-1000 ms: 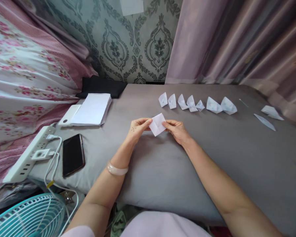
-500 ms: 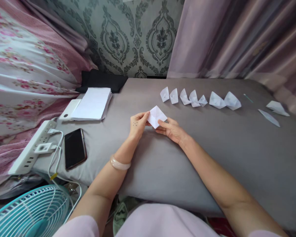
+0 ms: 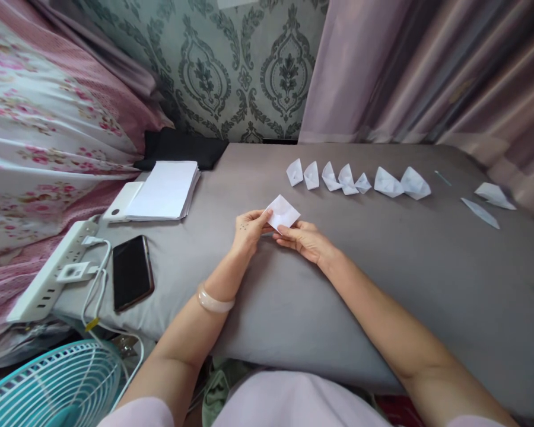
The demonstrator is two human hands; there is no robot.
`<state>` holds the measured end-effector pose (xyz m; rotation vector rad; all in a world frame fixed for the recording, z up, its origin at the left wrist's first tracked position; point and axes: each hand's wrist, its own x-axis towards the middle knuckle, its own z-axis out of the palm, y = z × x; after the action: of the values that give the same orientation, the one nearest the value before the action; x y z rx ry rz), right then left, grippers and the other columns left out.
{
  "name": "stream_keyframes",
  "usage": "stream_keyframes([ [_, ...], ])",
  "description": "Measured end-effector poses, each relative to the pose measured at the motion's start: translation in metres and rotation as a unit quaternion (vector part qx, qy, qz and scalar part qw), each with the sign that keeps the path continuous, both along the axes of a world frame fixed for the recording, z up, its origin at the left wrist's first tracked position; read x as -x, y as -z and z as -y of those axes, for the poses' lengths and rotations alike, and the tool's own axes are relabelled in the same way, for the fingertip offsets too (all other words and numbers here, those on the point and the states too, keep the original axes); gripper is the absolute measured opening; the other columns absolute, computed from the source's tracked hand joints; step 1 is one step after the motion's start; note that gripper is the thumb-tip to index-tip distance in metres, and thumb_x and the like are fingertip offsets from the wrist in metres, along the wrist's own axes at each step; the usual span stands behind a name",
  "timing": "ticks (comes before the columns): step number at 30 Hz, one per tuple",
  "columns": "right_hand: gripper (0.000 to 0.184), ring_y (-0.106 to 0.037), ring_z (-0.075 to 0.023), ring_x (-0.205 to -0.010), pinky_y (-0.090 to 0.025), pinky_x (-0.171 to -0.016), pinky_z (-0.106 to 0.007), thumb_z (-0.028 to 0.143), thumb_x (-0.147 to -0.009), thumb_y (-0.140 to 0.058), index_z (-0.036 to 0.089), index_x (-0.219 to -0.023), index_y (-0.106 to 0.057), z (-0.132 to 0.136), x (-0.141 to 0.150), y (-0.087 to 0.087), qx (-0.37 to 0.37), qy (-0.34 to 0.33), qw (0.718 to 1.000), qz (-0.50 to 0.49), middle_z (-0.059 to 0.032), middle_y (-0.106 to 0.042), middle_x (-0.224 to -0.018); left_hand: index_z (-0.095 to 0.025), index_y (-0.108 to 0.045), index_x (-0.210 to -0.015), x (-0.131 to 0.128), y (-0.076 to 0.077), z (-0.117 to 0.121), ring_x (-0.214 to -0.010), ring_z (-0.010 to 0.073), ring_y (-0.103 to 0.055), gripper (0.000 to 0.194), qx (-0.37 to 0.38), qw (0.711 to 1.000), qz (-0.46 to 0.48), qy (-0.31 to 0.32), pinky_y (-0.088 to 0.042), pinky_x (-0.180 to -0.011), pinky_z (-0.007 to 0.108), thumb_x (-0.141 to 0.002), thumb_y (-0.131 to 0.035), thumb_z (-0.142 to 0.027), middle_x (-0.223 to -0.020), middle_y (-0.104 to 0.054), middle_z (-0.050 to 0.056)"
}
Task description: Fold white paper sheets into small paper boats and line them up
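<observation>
A small white folded paper (image 3: pixel 282 212), diamond-shaped with crease lines, is held between both hands above the grey surface. My left hand (image 3: pixel 250 230) pinches its left corner, thumb on top and fingers underneath. My right hand (image 3: pixel 306 239) grips the lower right edge, with the thumb lying on the near corner. Beyond the hands, a row of folded paper boats (image 3: pixel 346 179) stands on the grey cloth, some of them touching each other.
To the left lie a stack of white paper (image 3: pixel 164 190), a black phone (image 3: pixel 132 273) and a white power strip (image 3: pixel 48 279) with cables. A blue fan (image 3: pixel 57 385) stands at lower left. More folded paper (image 3: pixel 495 194) lies far right on the grey cloth (image 3: pixel 382 255).
The paper has turned slightly in my hands, and the right thumb has shifted left along its lower edge. The whole view has shifted a little.
</observation>
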<state>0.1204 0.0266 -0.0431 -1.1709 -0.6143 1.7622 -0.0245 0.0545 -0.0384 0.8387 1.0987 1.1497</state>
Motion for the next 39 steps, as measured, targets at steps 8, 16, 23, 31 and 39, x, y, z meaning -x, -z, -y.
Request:
stream_keyframes([
  [8,0.014,-0.072,-0.0150,-0.071,-0.062,-0.063,-0.020,0.009,-0.072,-0.076,0.011,-0.083,-0.068,0.001,-0.002,-0.004,-0.003,-0.026,0.999,0.033,-0.0071,-0.074,-0.079,-0.010,-0.066,-0.075,0.000,0.000,-0.003,-0.069,0.0171,-0.069,0.025,0.087,0.994,0.063,-0.028,-0.055,-0.070,0.029,-0.061,-0.080,-0.025,-0.075,-0.071,0.009],
  [16,0.014,-0.073,-0.0154,-0.071,-0.062,-0.064,-0.020,0.012,-0.071,-0.079,0.011,-0.081,-0.069,0.001,-0.010,-0.003,0.001,-0.063,0.997,0.037,-0.0088,-0.075,-0.079,-0.010,-0.066,-0.083,0.005,0.004,-0.008,-0.069,0.0171,-0.069,0.022,0.109,0.991,0.059,0.048,-0.056,-0.070,0.030,-0.069,-0.077,-0.022,-0.078,-0.072,0.011],
  [23,0.014,-0.073,-0.0165,-0.071,-0.062,-0.063,-0.021,0.012,-0.070,-0.079,0.010,-0.078,-0.068,0.001,-0.010,-0.003,0.011,-0.065,0.996,0.064,-0.0098,-0.074,-0.079,-0.008,-0.069,-0.081,0.001,0.003,-0.005,-0.068,0.0175,-0.068,0.018,0.118,0.991,0.048,0.047,-0.057,-0.071,0.029,-0.071,-0.076,-0.021,-0.076,-0.072,0.011],
  [31,0.009,-0.072,-0.0153,-0.066,-0.061,-0.057,-0.020,0.014,-0.074,-0.076,0.010,-0.079,-0.069,0.002,-0.014,-0.003,0.016,-0.136,0.985,0.106,-0.0109,-0.075,-0.082,-0.013,-0.062,-0.063,0.007,0.006,-0.008,-0.053,0.0123,-0.056,0.040,0.068,0.995,-0.068,0.041,-0.046,-0.050,0.023,-0.064,-0.080,-0.049,-0.058,-0.060,0.004],
  [39,0.006,-0.070,-0.0128,-0.059,-0.059,-0.052,-0.018,0.014,-0.081,-0.071,0.009,-0.080,-0.066,0.001,-0.011,-0.010,0.074,-0.145,0.981,0.104,-0.0110,-0.076,-0.081,-0.018,-0.043,-0.054,0.007,0.018,-0.019,-0.047,0.0079,-0.031,0.048,-0.135,0.939,-0.310,0.069,-0.019,-0.045,0.023,-0.085,-0.053,-0.054,-0.050,-0.037,-0.003],
])
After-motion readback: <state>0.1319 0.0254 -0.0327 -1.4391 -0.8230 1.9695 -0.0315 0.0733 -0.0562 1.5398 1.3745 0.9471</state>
